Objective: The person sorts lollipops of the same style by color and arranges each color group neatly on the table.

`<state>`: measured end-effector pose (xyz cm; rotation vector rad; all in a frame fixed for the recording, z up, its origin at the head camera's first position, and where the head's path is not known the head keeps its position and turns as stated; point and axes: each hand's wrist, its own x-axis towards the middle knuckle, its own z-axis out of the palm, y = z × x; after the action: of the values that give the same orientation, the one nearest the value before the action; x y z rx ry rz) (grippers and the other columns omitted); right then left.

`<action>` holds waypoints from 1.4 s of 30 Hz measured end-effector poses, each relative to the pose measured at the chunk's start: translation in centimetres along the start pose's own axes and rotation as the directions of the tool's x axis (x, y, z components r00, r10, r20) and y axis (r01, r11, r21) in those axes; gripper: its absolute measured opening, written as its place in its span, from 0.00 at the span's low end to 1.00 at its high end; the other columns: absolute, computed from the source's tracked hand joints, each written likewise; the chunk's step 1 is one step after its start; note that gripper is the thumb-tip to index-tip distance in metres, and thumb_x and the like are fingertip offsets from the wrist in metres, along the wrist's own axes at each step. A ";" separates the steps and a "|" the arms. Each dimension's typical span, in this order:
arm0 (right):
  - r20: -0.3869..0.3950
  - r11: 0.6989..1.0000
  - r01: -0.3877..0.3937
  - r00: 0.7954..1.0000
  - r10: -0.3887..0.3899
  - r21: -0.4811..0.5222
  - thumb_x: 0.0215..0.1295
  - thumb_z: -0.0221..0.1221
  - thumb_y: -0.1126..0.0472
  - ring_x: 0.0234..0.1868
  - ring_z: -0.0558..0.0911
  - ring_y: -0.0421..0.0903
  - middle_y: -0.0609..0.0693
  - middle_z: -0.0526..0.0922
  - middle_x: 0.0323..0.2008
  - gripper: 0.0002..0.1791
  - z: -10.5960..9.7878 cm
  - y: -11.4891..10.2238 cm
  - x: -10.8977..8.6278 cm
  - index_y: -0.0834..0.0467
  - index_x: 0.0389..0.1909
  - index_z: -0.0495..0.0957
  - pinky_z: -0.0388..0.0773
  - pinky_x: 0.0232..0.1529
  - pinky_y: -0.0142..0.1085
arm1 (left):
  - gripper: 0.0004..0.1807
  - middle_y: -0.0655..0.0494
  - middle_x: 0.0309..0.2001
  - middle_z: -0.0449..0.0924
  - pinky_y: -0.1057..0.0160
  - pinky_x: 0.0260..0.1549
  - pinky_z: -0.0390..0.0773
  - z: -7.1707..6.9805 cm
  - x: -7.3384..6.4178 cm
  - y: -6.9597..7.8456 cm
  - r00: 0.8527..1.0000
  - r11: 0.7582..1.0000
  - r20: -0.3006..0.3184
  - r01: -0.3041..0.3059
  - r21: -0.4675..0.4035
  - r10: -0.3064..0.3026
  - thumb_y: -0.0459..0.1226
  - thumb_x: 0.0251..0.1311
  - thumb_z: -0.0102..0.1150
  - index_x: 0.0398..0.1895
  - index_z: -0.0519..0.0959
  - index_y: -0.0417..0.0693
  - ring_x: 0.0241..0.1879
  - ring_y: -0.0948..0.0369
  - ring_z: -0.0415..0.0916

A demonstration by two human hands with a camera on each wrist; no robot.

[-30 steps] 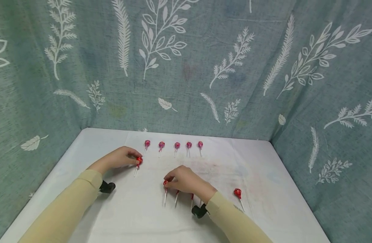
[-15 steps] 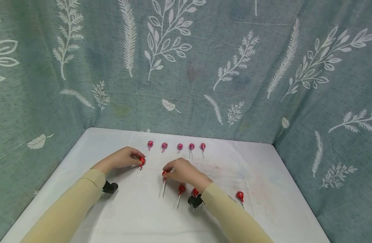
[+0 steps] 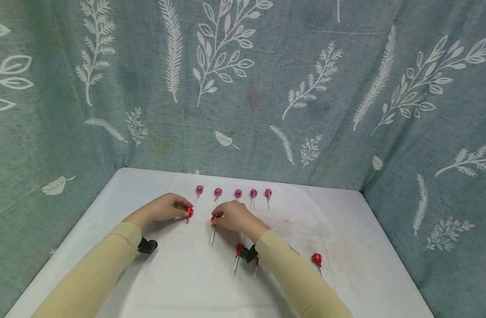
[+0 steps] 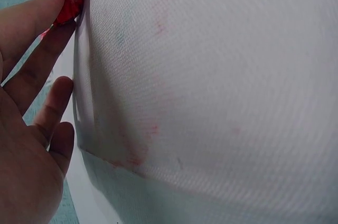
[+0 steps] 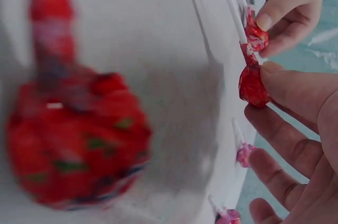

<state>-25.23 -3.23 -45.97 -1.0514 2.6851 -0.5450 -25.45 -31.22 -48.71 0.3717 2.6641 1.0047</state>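
Red, shiny wrapping covered the round-headed lollipop with a thin white stick [image 5: 253,86] that the right hand [image 3: 239,217] had. Thumb and fingers pinched its head, and its stick pointed back toward the person. It was near the front of the second of five small pink-wrapped lollipops [image 3: 238,193], counting from the person's left. I could not tell for sure if it touched the cloth.

Just to its left was another red-wrapped lollipop with a white stick [image 3: 189,213]. The left hand [image 3: 163,208] pinched that one by its head too, close to the first pink one's stick. There was a gap between the two red heads.

The job right then looked like making a red row in front of the pink row, one red for each pink. The next move seemed to need the right hand to lay its lollipop flat and straight, then let go softly, so the round head would not roll.

By the right wrist lay more red lollipops [image 3: 239,248], partly hidden by a black wrist camera [image 3: 248,254]. One lone red lollipop [image 3: 316,259] lay well apart, past the cream right sleeve [image 3: 302,282]. Under everything was a white cloth [image 3: 179,274], and behind it hung a grey-green leafy curtain [image 3: 254,145].
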 end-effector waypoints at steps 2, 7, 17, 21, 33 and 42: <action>-0.001 1.000 -0.016 1.000 0.016 -0.008 0.66 0.65 0.49 0.42 0.80 0.32 0.32 0.84 0.38 0.13 0.0 0.0 0.5 0.46 0.48 0.86 0.75 0.48 0.41 | 0.19 0.58 0.50 0.82 0.47 0.53 0.73 0.0 0.0 0.0 1.000 1.000 0.001 0.002 -0.003 -0.002 0.46 0.62 0.67 0.54 0.84 0.50 0.53 0.54 0.76; -0.013 0.997 -0.059 0.998 0.058 -0.043 0.65 0.65 0.49 0.44 0.80 0.35 0.32 0.84 0.38 0.13 0.2 0.1 1.8 0.45 0.48 0.87 0.72 0.49 0.48 | 0.18 0.58 0.50 0.82 0.47 0.54 0.73 0.1 0.1 -0.2 1.000 1.000 -0.003 0.011 -0.023 -0.011 0.45 0.62 0.67 0.53 0.84 0.51 0.54 0.54 0.76; -0.022 0.993 -0.107 0.994 0.106 -0.055 0.66 0.65 0.48 0.45 0.80 0.38 0.35 0.85 0.39 0.13 0.3 0.0 2.7 0.46 0.48 0.86 0.71 0.50 0.50 | 0.18 0.59 0.49 0.82 0.47 0.53 0.73 0.2 0.1 -0.2 1.000 0.999 -0.005 0.023 -0.029 -0.024 0.46 0.61 0.68 0.53 0.84 0.51 0.52 0.56 0.77; -0.014 0.990 -0.127 0.992 0.126 -0.056 0.66 0.64 0.48 0.45 0.80 0.38 0.36 0.85 0.39 0.13 0.5 0.1 2.9 0.46 0.49 0.86 0.72 0.50 0.49 | 0.18 0.58 0.49 0.82 0.48 0.54 0.73 0.3 0.1 -0.2 1.000 0.999 -0.004 0.029 -0.032 -0.029 0.45 0.62 0.67 0.53 0.84 0.51 0.52 0.56 0.77; -0.007 0.995 -0.097 0.995 0.097 0.020 0.67 0.63 0.49 0.50 0.80 0.41 0.43 0.84 0.47 0.20 0.0 0.2 2.1 0.50 0.57 0.82 0.74 0.53 0.43 | 0.20 0.58 0.50 0.82 0.47 0.57 0.71 0.3 -0.5 0.0 1.000 0.999 -0.016 0.002 -0.041 -0.003 0.45 0.61 0.68 0.56 0.82 0.50 0.55 0.54 0.76; -0.130 0.980 -0.030 0.990 0.057 0.197 0.69 0.62 0.48 0.57 0.78 0.47 0.47 0.81 0.54 0.21 -2.9 2.2 -2.4 0.49 0.60 0.80 0.75 0.55 0.41 | 0.25 0.55 0.60 0.75 0.40 0.61 0.63 -0.2 -1.9 1.0 0.995 0.996 -0.102 -0.015 -0.085 0.007 0.53 0.60 0.67 0.59 0.80 0.57 0.66 0.48 0.65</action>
<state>-25.78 0.72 -44.10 -0.9313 2.6930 -0.8797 -23.60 -31.29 -47.59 0.3258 2.7003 1.1665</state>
